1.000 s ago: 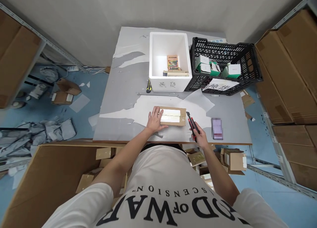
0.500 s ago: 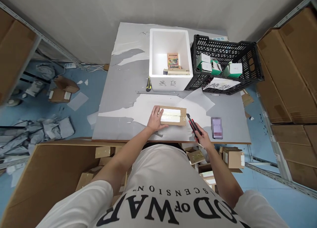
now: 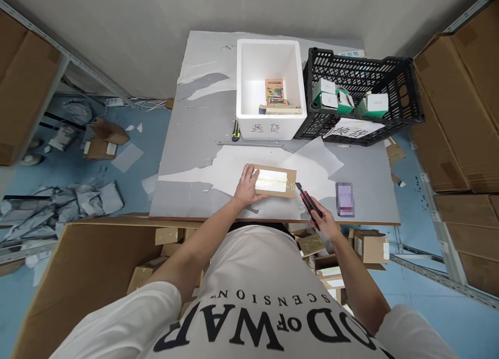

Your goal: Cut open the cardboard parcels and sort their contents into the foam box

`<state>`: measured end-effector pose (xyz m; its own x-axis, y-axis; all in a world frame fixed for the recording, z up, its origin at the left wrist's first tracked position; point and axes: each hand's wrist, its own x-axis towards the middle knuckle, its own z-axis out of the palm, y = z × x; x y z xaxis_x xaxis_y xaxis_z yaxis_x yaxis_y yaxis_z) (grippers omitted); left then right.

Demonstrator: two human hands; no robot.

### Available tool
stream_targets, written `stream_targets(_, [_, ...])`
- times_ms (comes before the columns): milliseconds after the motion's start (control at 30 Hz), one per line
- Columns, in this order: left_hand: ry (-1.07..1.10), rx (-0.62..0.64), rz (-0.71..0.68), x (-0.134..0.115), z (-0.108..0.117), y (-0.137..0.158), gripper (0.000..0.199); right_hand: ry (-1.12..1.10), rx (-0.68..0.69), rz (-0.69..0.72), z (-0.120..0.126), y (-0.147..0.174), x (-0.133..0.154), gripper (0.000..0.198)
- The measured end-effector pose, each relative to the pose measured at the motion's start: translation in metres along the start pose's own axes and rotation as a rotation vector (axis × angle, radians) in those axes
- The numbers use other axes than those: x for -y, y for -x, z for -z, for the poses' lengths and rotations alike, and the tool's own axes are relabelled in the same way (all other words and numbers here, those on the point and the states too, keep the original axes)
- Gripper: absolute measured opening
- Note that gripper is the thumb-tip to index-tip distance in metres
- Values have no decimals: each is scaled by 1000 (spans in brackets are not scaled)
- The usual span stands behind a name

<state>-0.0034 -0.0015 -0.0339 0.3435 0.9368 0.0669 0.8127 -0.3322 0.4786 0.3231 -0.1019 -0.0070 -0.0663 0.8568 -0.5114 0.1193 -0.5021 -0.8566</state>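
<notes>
A small brown cardboard box with a white label and clear tape lies near the table's front edge. Across its left end, my left hand grips it, fingers over the top and thumb along the near side. My right hand is closed around a black and red utility knife. The knife's tip points up and left, close by the right end of the box; whether it touches the cardboard I cannot tell.
Behind the box stand a white foam bin with books and a black crate holding green-and-white boxes. A phone lies at the right, a yellow-black cutter beside the bin. Below the table's left front is a large carton containing boxes.
The whole view has shifted slightly. The box's right end is turned a little toward me; both hands keep their holds, and the knife stays near that end.
</notes>
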Motion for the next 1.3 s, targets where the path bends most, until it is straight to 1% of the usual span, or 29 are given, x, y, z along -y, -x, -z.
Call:
stream_targets(67, [0,-2,-4,0,-1,0,113,5,1,-7,-2,7,-4,82])
stream_targets(233, [12,-22,-13,0,-1,-1,115,31,67,-34,-8,24,-13,77])
stream_targets(467, [20,-12,-27,2,3,-1,112,46,17,-19,-10,23,-12,76])
stream_targets(567, [15,2,-15,0,7,-2,112,60,7,-32,-1,26,-11,76])
stream_targets(667, [4,26,10,-3,10,-2,112,49,-27,-26,18,34,-16,79])
stream_targets(700, [4,31,15,-4,11,-1,112,48,-58,-11,25,35,-19,80])
stream_targets(767, [15,30,15,-4,12,0,110,101,-171,21,37,35,-27,81])
stream_targets(833, [43,17,4,-2,11,0,104,247,-324,38,41,27,-36,75])
stream_targets(900, [88,0,0,2,10,1,84,431,-453,51,36,11,-44,66])
stream_targets(967, [142,-9,16,7,9,0,59,581,-512,63,24,-9,-51,60])
stream_targets(1000, [167,-10,27,10,10,0,52,637,-521,59,16,-20,-54,60])
stream_targets(1133, [235,-24,53,15,15,-1,48,804,-515,21,-9,-58,-66,62])
stream_targets(1200, [245,-48,91,16,18,-1,50,827,-511,18,-17,-71,-71,61])
stream_targets(1300, [270,-82,172,18,19,-1,59,840,-521,-10,-25,-83,-78,59])
